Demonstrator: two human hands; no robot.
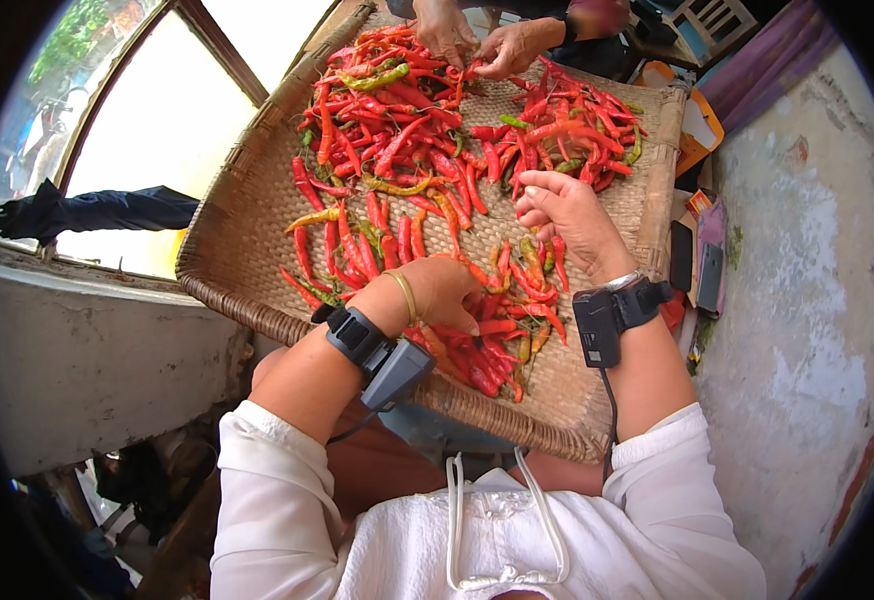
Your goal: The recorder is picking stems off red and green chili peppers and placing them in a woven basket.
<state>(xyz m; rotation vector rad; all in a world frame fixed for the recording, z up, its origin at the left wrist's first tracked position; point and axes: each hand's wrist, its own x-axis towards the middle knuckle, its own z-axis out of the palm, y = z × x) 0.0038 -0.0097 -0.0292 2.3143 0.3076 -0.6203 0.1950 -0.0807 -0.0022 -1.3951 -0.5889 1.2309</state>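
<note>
A wide woven basket tray (579, 390) holds heaps of red chili peppers (397, 130), with a few green and orange ones among them. My left hand (435, 292) is low over the near pile (487, 360), its fingers curled down among the peppers. The back of that hand hides what its fingers grip. My right hand (572, 220) is raised over the tray's right side, thumb and fingertips pinched together beside the far-right pile (582, 125). Whatever is in the pinch is too small to make out.
Across the tray, another person's hands (477, 45) work at the far heap. A dark folded umbrella (107, 210) lies by the window at left. Boxes and a phone-like device (710, 275) sit between the tray and the stained wall (797, 330) on the right.
</note>
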